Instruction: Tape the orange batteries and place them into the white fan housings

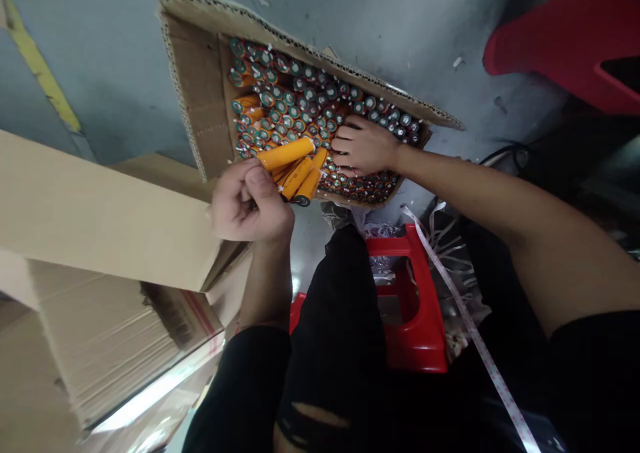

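Grey floor (125, 93) carries the open cardboard box (197, 86) at twelve o'clock, full of batteries (281, 107). My left fingers (260, 178) pinch orange batteries (287, 153) at its near side; my right fingers (344, 145) dip inside, grip unclear. Cartons (100, 213) stand at nine, a red stool (420, 346) at four.

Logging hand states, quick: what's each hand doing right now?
Left hand: closed, holding a bunch of orange cylinders.
Right hand: reaching into the open carton, fingertips hidden; grip cannot be told.
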Tool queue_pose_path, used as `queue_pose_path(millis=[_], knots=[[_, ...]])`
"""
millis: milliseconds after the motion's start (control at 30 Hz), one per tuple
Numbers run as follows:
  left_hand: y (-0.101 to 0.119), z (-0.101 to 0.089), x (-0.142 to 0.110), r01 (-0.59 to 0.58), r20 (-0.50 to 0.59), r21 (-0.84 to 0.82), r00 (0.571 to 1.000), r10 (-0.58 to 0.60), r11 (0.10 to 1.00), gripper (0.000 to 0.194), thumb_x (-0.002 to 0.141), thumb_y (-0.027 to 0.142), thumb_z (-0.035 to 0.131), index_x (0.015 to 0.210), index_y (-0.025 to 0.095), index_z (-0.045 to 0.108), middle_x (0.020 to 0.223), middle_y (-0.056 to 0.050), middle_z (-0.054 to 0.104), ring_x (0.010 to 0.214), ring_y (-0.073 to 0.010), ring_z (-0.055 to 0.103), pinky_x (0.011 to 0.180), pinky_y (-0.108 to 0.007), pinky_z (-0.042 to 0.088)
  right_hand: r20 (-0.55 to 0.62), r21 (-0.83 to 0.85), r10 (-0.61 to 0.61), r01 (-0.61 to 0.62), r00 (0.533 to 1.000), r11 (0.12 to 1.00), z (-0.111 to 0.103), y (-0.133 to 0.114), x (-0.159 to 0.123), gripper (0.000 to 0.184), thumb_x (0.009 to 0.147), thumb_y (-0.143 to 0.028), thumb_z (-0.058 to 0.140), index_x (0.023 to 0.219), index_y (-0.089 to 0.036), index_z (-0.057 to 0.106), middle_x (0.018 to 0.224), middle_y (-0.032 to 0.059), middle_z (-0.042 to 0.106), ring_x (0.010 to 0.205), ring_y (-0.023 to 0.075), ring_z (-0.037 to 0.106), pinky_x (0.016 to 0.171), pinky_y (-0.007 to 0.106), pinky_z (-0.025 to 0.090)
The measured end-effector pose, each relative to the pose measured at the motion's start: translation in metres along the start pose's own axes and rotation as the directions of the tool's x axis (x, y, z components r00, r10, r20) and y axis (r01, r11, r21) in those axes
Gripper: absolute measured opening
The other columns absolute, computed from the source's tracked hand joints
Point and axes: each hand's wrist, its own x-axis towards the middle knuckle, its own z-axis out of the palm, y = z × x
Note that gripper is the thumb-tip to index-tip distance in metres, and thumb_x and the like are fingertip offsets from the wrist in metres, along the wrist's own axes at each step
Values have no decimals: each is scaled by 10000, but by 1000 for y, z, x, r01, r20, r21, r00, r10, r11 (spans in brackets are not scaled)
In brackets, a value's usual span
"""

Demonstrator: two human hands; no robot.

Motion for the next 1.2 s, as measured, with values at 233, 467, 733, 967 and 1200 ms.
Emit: queue_pose_path(millis=[233,467,733,967,1200], knots=[[11,4,4,-74,5,-55,997,74,996,575,990,758,596,906,207,739,710,52,472,624,-105,478,676,-319,473,164,-97,0,16,986,995,-12,-17,7,502,1138,-310,290,1383,-249,724,1221,78,730,1212,269,585,981,473,456],[6,9,5,-20,-36,-2,999,20,1000,723,953,847,573,890,138,700,793,30,478,714,-97,497,749,-309,485,151,-95,-50,65,987,993,1,-28,15,419,1101,-285,408,1290,-251,780,1294,95,690,1239,307,548,956,479,437],[11,11,12,-125,-78,-98,990,118,987,653,960,779,650,843,139,688,698,74,430,589,-44,381,653,-247,379,315,16,-101,101,944,995,-13,-22,26,429,1126,-335,390,1274,-235,780,1310,104,718,1291,307,586,953,470,462],[1,-2,13,-14,-73,50,997,18,999,691,899,862,556,853,176,623,795,40,488,728,-107,548,812,-353,514,270,98,68,-97,960,990,1,-17,26,497,1170,-299,281,1216,-142,751,1130,100,773,1032,231,675,920,454,481],[-1,-7,14,-79,-96,-49,993,74,996,526,967,679,647,876,162,682,787,36,545,713,-107,552,784,-325,509,181,144,132,-159,975,977,10,-21,18,499,1178,-437,320,1215,-149,726,1130,119,752,1075,251,676,962,485,507]])
